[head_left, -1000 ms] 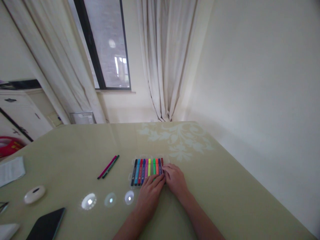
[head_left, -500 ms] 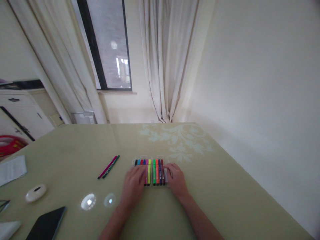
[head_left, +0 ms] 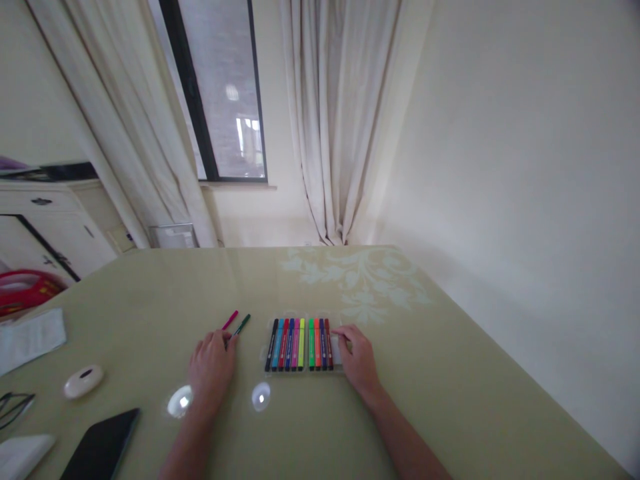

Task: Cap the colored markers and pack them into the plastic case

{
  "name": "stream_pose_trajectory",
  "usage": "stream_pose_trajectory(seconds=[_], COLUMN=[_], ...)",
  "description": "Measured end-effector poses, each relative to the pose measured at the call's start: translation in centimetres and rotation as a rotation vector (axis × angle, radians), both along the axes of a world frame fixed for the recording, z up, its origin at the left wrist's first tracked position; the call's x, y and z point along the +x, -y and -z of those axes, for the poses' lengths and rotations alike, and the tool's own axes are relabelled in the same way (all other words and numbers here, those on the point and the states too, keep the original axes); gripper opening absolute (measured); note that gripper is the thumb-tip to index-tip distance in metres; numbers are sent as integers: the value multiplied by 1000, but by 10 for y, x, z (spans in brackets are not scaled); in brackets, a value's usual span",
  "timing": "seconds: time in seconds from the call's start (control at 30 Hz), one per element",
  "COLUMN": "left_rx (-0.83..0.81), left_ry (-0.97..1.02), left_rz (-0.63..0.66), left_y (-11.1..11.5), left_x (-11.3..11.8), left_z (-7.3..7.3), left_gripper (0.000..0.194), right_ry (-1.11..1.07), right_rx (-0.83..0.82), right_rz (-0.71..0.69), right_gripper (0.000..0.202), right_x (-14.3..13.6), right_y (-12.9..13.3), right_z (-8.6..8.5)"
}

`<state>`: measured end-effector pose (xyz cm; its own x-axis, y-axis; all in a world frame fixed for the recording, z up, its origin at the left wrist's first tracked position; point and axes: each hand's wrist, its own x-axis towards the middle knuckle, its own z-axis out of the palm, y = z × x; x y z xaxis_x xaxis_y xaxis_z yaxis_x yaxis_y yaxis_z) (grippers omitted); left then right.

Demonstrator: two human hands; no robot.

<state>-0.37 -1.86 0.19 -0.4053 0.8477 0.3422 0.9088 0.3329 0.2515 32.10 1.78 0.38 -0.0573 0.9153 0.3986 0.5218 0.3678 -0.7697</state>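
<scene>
My left hand lies over two markers left of the case, thumb and fingers closed on the dark green marker. The cap end of a magenta marker sticks out beside it; the lower parts of both are hidden under the hand. A clear plastic marker case lies open and flat, with several coloured markers side by side in its two halves. Its right end shows a bare slot. At that edge my right hand grips the case with curled fingers and thumb.
On the left of the table are a black tablet-like slab, a white oval object, glasses, a white object and a pale packet. The wall runs along the right edge.
My left hand has moved left from the case to the two loose markers and closed there. The dark green marker has shifted slightly away from the magenta one. My right hand stays at the case.
</scene>
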Motion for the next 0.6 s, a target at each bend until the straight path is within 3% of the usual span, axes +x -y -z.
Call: stream_pose_trajectory(seconds=[0.13,0.23,0.3,0.43,0.5,0.6], left_rx=[15,95,124,119,144,185], left_ry=[216,591,725,804,752,505], left_rz=[177,338,494,679,715,782], left_y=[0,8,16,26,26,25], left_x=[34,84,118,155,156,151], left_z=[-10,-14,-12,-4,-1,4], left_gripper=[27,33,31,25,23,23], right_ry=[11,2,-29,-162,-273,-409], right_rx=[67,63,27,-74,-153,-213], right_rz=[-58,-140,-145,-90,-83,-1], right_gripper=[27,24,28,41,44,52], right_x=[-9,-19,-26,-32,-29,-14], right_y=[9,22,29,34,29,15], right_z=[-9,-17,-21,-21,-20,-19])
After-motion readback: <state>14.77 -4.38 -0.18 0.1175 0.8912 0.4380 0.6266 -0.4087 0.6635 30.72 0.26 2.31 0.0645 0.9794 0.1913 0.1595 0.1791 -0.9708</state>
